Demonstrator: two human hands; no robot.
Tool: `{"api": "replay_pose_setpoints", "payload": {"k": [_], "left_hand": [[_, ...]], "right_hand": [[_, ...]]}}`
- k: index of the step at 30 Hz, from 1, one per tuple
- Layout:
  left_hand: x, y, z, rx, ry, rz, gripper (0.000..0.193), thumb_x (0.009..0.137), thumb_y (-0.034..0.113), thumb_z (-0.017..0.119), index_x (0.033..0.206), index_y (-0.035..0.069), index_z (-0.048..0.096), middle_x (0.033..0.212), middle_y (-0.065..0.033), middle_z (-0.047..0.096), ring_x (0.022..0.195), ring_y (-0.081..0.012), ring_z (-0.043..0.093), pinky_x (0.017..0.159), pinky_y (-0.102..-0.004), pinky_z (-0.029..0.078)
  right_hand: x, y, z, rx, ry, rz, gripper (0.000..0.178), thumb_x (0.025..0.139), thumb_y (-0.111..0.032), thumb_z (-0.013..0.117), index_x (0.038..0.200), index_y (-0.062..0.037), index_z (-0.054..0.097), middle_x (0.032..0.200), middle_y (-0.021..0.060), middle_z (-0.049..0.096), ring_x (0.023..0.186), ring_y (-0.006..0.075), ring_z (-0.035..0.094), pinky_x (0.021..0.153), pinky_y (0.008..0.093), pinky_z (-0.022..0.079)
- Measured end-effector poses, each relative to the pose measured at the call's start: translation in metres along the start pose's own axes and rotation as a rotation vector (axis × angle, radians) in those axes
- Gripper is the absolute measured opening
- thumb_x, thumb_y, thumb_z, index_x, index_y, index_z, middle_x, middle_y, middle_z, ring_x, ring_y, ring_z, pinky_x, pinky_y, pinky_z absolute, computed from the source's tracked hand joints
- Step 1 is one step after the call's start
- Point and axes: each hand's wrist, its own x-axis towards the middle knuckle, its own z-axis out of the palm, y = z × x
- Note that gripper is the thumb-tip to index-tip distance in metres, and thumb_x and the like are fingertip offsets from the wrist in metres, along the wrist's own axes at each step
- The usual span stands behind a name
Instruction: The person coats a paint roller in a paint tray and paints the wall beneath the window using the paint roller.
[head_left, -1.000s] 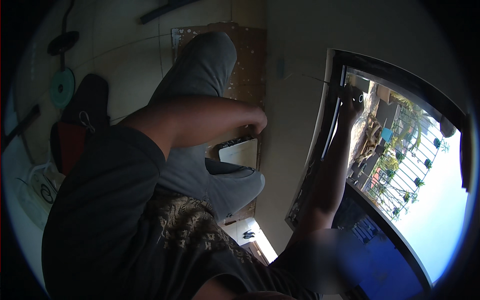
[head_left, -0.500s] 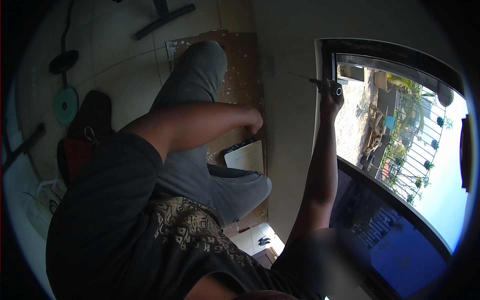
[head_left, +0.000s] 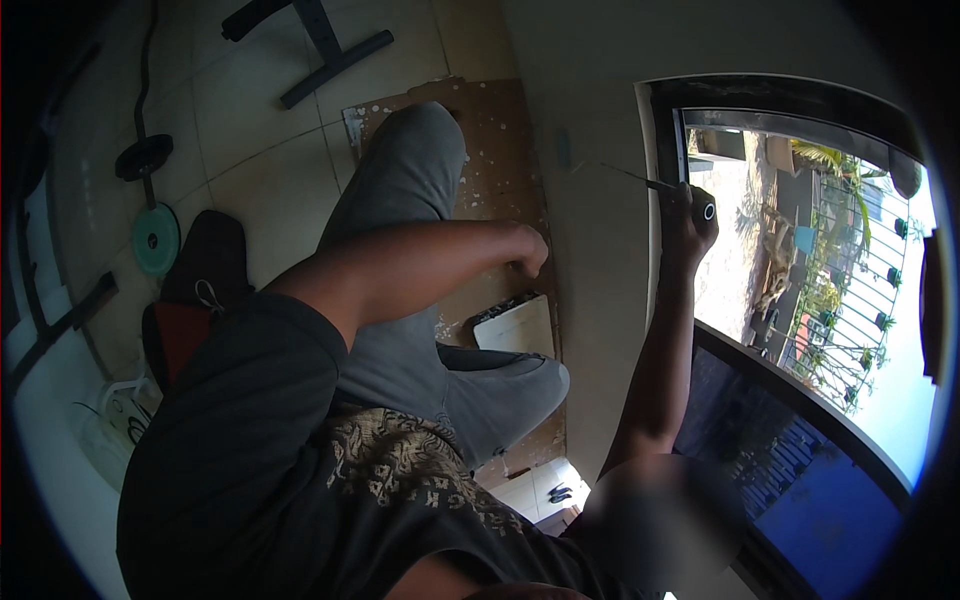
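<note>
Head view: right hand (head_left: 692,222) grips a thin tool (head_left: 650,184) (at the window frame (head_left: 658,130)).

Tiled floor (head_left: 250,130) below, cardboard (head_left: 505,135) spread on it beside the wall (head_left: 590,300), flecked with white. White box (head_left: 520,325) lying on the cardboard, near the grey trousers (head_left: 400,220). Second white box (head_left: 545,490) lower down, small dark item on top. Green weight plate (head_left: 156,238) and a darker plate (head_left: 144,156) at far left, just beside a black and red bag (head_left: 190,300). Black stand (head_left: 315,45) at top. Outside the window: metal fence (head_left: 850,300), greenery, bright sky.
</note>
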Motion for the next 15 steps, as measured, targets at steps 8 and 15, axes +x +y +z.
{"api": "replay_pose_setpoints", "payload": {"k": [8,15], "left_hand": [[0.037,-0.019,0.03,0.021,-0.002,0.014,0.05,0.092,0.044,0.057,0.112,0.0,0.071,0.113,-0.0236,0.069,0.108,-0.0399,0.065,0.094,-0.0483,0.052],[0.017,0.012,0.001,0.011,0.203,0.142,0.05,0.094,0.045,0.054,0.107,0.0,0.071,0.105,-0.0224,0.071,0.1,-0.0415,0.067,0.09,-0.0496,0.052]], "right_hand": [[-0.168,-0.146,-0.162,0.125,0.073,-0.239,0.016,0.096,-0.013,0.065,0.097,0.0008,0.056,0.105,0.0161,0.056,0.093,0.0182,0.058,0.081,0.0423,0.063],[-0.32,-0.15,-0.192,0.333,0.39,-0.19,0.025,0.095,-0.023,0.066,0.101,-0.0041,0.051,0.106,0.0154,0.049,0.106,0.0225,0.055,0.081,0.0469,0.065]]}}
